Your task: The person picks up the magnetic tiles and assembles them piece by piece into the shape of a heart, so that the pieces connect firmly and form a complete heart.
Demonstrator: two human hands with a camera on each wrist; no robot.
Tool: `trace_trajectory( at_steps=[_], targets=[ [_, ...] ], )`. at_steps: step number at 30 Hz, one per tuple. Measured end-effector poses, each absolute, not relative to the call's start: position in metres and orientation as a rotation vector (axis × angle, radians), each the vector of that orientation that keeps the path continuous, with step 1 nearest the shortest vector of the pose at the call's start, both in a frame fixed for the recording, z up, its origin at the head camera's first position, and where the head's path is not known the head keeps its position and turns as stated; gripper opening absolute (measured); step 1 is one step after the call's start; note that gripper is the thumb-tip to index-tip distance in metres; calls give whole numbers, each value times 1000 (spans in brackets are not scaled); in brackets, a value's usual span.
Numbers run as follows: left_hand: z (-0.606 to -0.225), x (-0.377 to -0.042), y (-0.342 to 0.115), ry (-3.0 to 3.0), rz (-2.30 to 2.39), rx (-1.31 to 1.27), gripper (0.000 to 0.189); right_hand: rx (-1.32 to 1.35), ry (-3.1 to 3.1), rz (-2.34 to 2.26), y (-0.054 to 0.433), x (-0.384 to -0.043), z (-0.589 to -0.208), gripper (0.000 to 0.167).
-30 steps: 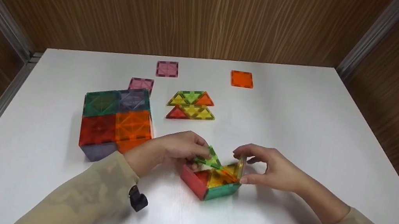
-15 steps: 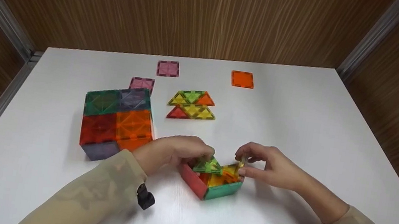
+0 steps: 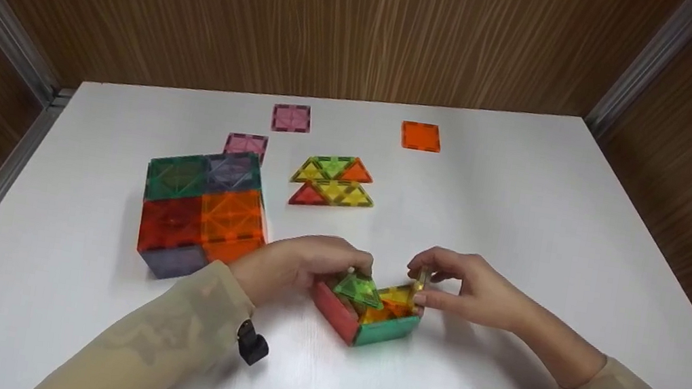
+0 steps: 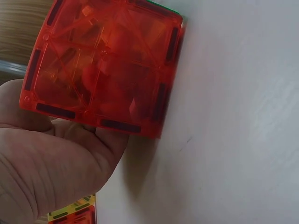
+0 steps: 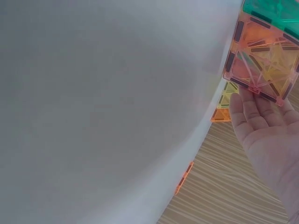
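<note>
A small open box of translucent magnetic tiles stands on the table, with a red wall (image 3: 335, 313) and a green wall (image 3: 387, 331) toward me. My left hand (image 3: 309, 258) pinches a green triangular tile (image 3: 360, 290) by its far corner, tilted over the box. Yellow and orange triangles (image 3: 387, 310) show inside. At the box's right side, my right hand (image 3: 475, 293) holds an upright yellow tile (image 3: 420, 286) between thumb and fingers. The left wrist view has a red square tile (image 4: 107, 60) covering the left fingertips. A pink square tile (image 5: 261, 60) partly hides the right fingertips.
A larger tile block (image 3: 203, 211) in green, purple, red and orange stands left, beside the left forearm. Several flat triangles (image 3: 334, 182) lie beyond the box. Pink squares (image 3: 291, 118) and an orange square (image 3: 421, 136) lie farther back. Wood-patterned walls (image 3: 357, 25) border the white table.
The green triangle has come down from a raised tilt to lie lower over the box, my left hand moving with it. My right hand has closed its thumb onto the yellow tile.
</note>
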State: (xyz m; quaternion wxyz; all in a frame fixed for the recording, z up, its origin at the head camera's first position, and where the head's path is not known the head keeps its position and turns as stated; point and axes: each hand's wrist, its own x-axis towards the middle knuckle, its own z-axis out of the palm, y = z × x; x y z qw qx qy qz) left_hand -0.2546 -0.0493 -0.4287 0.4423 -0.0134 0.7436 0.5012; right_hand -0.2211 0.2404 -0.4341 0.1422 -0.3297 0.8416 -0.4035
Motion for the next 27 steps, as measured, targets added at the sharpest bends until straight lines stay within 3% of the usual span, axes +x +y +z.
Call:
trace_trajectory(
  at_steps=[15, 27],
  targets=[
    [-433, -252, -51, 1714, 1425, -72, 21, -940, 2424, -1184, 241, -220, -436, 37],
    [-433, -257, -42, 1877, 1274, 158, 31, -915, 2425, -1164, 241, -220, -436, 39]
  ],
)
